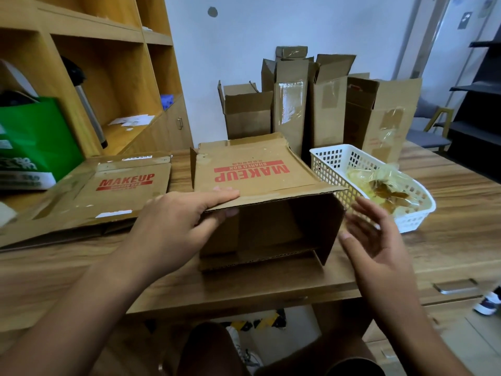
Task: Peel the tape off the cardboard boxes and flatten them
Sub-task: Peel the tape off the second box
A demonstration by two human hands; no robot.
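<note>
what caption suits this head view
Left hand grips brown cardboard MAKEUP box by its top panel; open right hand hovers beside it

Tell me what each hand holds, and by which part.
The left hand pinches the open MAKEUP box by the near edge of its top panel, fingers above, thumb beneath. The right hand, open, holds nothing.

A wooden table (447, 240) spans the frame. On it sit a white plastic basket (333, 165) at 3 o'clock and a green bag (35, 131) at 9 o'clock. A wooden shelf unit (130, 39) rises at 10 o'clock, with a steel flask (89, 109) and loose papers (132, 120) in its cubbies. Dark shelving (477, 104) stands at 2 o'clock, with a chair (427, 138) beside it.
</note>
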